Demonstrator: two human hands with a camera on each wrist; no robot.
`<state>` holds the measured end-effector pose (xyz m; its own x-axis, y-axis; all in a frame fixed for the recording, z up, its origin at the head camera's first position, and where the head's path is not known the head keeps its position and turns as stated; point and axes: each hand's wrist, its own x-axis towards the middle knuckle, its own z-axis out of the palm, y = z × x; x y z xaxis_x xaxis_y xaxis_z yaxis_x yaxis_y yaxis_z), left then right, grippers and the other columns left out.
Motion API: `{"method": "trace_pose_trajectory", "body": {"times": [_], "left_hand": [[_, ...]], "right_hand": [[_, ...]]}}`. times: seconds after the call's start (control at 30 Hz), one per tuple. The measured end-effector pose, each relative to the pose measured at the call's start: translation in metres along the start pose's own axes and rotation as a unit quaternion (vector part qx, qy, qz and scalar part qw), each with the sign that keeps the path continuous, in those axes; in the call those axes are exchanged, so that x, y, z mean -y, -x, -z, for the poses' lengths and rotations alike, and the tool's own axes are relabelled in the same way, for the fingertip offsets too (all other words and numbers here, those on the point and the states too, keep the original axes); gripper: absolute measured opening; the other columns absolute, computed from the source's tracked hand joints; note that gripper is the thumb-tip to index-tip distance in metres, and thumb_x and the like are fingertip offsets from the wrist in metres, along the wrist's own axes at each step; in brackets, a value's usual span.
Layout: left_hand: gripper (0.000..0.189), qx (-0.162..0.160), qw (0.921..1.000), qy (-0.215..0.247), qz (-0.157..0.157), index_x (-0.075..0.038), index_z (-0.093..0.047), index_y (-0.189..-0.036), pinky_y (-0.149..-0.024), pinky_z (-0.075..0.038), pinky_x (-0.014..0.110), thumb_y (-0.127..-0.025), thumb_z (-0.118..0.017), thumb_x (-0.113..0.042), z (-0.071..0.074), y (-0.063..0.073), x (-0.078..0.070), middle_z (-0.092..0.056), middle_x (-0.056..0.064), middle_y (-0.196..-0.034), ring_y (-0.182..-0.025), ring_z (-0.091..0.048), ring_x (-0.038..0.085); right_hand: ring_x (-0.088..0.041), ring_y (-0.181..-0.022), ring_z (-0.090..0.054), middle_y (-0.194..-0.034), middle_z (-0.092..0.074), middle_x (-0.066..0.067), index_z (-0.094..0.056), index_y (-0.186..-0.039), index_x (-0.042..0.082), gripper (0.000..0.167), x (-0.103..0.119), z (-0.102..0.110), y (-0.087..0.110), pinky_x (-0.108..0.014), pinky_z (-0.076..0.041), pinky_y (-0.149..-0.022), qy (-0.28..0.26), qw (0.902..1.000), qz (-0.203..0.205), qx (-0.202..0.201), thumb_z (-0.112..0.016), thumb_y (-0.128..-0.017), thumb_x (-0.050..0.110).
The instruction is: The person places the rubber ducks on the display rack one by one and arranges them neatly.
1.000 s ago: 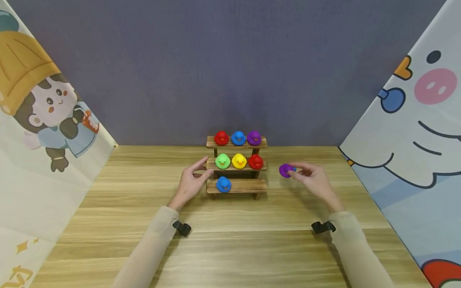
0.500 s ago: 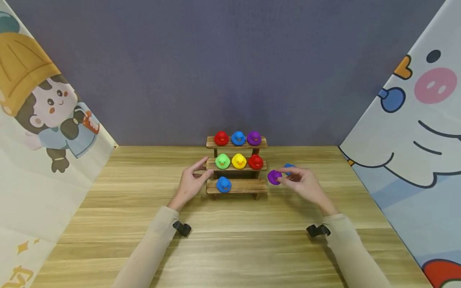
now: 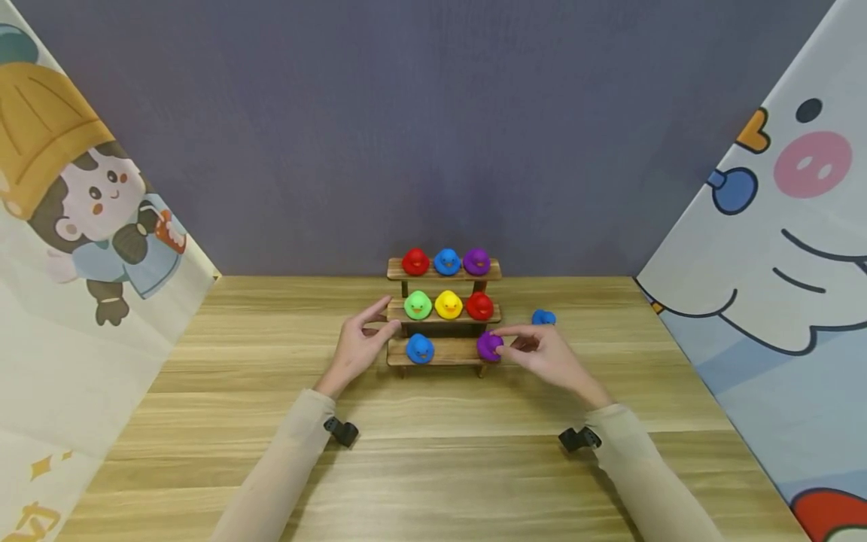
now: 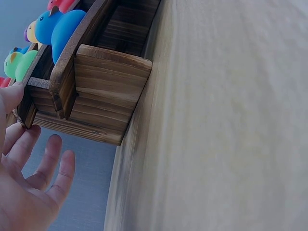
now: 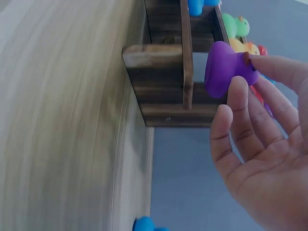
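Note:
A three-tier wooden stand (image 3: 450, 351) holds small rubber ducks. My left hand (image 3: 359, 348) pinches the left end of its middle shelf between thumb and index finger; in the left wrist view the other fingers spread out beside it. My right hand (image 3: 545, 358) pinches a purple rubber duck (image 5: 224, 70) between thumb and fingertips, at the right end of the bottom shelf. The right wrist view shows a small gap between the duck's base and the shelf board. A blue duck (image 3: 421, 348) sits at the left of that shelf.
The top shelf bears red, blue and purple ducks (image 3: 477, 262); green, yellow and red ducks (image 3: 480, 306) fill the middle one. Another blue duck (image 3: 543, 318) lies on the wooden table (image 3: 433, 467) behind my right hand. A grey-blue wall (image 3: 433, 135) rises behind the stand.
My right hand has carried the purple duck leftward from the table's right side to over the bottom shelf's right end. The blue duck behind it has come into view. My left hand stays put.

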<state>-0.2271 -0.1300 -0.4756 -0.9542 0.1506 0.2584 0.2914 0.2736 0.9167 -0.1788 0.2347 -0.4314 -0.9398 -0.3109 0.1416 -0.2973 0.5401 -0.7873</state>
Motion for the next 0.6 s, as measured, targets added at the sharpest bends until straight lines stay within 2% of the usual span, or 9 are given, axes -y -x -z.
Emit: {"method": "trace_pose_trajectory", "body": {"times": [0.2,0.4,0.6], "left_hand": [[0.056,0.002,1.0000,0.000,0.002,-0.018,-0.057,-0.155,-0.101,-0.060,0.045,-0.103,-0.074,-0.027,0.000,0.000,0.001,-0.061,0.014,-0.154,-0.126,-0.065,0.032],[0.056,0.000,1.0000,0.003,0.007,-0.016,-0.057,-0.155,-0.102,-0.060,0.051,-0.103,-0.075,-0.027,-0.001,0.000,0.001,-0.062,0.013,-0.153,-0.125,-0.066,0.031],[0.056,-0.004,0.9999,0.002,0.016,-0.017,-0.057,-0.156,-0.105,-0.058,0.056,-0.103,-0.074,-0.023,-0.002,0.000,-0.002,-0.061,0.016,-0.153,-0.127,-0.064,0.035]], "right_hand": [[-0.013,-0.082,-0.073,-0.105,-0.082,-0.005,-0.079,-0.127,0.017,0.032,0.008,-0.011,-0.005,-0.025,-0.060,-0.070,-0.014,0.9998,-0.007,0.011,-0.082,-0.096,0.026],[-0.014,-0.085,-0.073,-0.107,-0.082,-0.004,-0.080,-0.126,0.015,0.032,0.014,-0.023,-0.011,-0.025,-0.060,-0.074,-0.019,0.9996,0.012,0.016,-0.083,-0.095,0.024],[-0.016,-0.084,-0.072,-0.105,-0.081,-0.003,-0.080,-0.126,0.015,0.032,0.020,-0.037,-0.017,-0.024,-0.059,-0.073,-0.029,0.9994,0.004,0.021,-0.083,-0.095,0.025]]}}
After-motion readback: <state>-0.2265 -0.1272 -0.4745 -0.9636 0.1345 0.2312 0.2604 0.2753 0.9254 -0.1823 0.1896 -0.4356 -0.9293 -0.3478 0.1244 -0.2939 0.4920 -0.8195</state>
